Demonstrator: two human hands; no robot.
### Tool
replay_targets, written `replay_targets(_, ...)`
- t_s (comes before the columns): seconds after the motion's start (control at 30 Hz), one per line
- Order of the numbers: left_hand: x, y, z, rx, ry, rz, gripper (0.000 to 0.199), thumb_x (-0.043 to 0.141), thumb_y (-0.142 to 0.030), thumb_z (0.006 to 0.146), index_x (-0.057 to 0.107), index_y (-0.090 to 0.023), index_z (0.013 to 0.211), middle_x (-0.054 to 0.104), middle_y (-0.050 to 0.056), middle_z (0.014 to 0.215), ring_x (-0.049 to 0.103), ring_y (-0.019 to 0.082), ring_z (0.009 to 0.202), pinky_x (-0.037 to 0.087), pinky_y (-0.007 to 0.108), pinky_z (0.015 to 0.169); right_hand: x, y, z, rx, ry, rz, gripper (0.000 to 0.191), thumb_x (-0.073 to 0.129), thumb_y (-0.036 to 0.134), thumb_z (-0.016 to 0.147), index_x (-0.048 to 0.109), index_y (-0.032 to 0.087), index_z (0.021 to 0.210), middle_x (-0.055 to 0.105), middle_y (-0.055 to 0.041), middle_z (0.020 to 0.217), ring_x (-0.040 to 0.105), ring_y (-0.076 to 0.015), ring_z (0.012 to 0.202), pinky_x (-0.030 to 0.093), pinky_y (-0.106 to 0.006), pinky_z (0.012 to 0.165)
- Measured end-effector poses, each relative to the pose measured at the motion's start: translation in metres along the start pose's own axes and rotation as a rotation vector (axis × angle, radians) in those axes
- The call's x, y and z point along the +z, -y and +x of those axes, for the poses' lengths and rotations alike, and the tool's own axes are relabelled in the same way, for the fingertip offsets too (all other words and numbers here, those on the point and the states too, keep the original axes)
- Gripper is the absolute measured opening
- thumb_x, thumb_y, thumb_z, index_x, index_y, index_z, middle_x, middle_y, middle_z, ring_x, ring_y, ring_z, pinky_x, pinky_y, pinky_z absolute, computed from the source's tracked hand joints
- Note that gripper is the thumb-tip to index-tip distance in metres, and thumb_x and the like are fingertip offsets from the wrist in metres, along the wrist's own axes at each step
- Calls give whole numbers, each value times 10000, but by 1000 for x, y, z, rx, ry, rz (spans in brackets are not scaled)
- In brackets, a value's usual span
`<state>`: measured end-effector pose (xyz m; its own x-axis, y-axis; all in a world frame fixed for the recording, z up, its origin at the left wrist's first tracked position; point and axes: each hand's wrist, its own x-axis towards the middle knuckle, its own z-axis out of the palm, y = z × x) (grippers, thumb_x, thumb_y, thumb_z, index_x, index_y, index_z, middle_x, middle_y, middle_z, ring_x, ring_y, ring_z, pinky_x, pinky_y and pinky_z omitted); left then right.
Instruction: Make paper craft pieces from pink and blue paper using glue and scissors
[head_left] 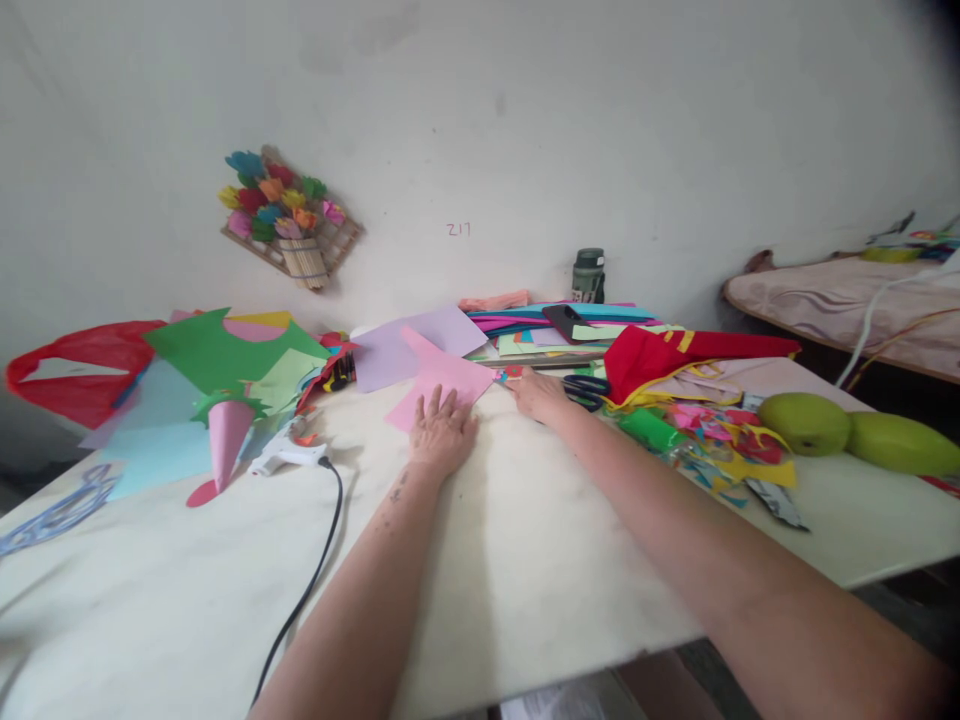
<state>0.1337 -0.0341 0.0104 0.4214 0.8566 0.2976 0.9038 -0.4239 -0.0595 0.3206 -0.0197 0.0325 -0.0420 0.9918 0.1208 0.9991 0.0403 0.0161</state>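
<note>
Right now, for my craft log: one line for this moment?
left hand: flat on pink paper | right hand: beside scissors | glue gun: left

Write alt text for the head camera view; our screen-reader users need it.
A person's left hand lies flat on a pink paper sheet on a white table, while the right hand reaches toward scissors. Coloured paper scraps, a glue gun and two green fruits lie around them.

Pink sheet (439, 385) is matt paper; table (525, 560) looks smooth, matt off-white; glue gun (289, 455) is glossy white plastic; scissors (585, 390) have dark plastic handles.
</note>
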Motion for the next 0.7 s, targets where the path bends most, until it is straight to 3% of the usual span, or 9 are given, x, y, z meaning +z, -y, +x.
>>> replay_targets(0.5,1,0,-1,15,-18,-1,521,169,-500,828,488,-275,1173,311,-7,1373,91,221,1301,13,444,1040,-4,0,12,64,1,-42,391,285,278,854,501,259,1179,464,-145,1122,533,-245,925,395,-344,740)
replay_targets(0.7,0,0,-2,3,-16,0,533,173,-500,827,441,-262,1221,310,-7,1373,82,210,1303,5,429,1045,-11,4,16,22,30,-62,357,326,247,836,577,197,1085,493,-158,1088,517,-262,960,389,-352,758)
